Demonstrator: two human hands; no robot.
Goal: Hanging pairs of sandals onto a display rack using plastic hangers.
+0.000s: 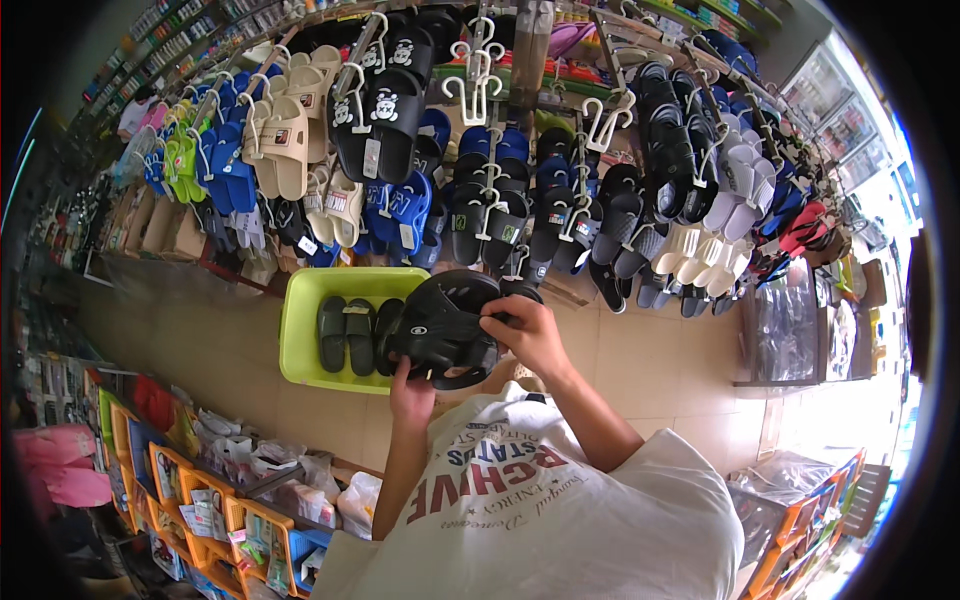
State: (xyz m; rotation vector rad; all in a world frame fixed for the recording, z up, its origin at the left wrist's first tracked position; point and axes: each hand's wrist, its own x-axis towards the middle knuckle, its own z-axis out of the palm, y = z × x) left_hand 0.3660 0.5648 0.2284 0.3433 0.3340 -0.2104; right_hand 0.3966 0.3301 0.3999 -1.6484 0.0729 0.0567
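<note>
A pair of black sandals is held up in front of my chest, over the right part of a lime-green tub. My left hand grips the sandals from below, fingers closed at their lower edge. With bent fingers, my right hand pinches the strap side of the sandals at their right; what exactly lies between those fingertips is partly hidden. Inside the tub, at its left, lies a pair of dark grey slide slippers. Another black shoe shows partly behind the sandals.
Ahead, racks hold many hanging slippers, among them beige slides, black slides and white slides. White plastic hangers hang bare between them. Orange bins with packaged goods stand at lower left, and a plastic-wrapped stack at right.
</note>
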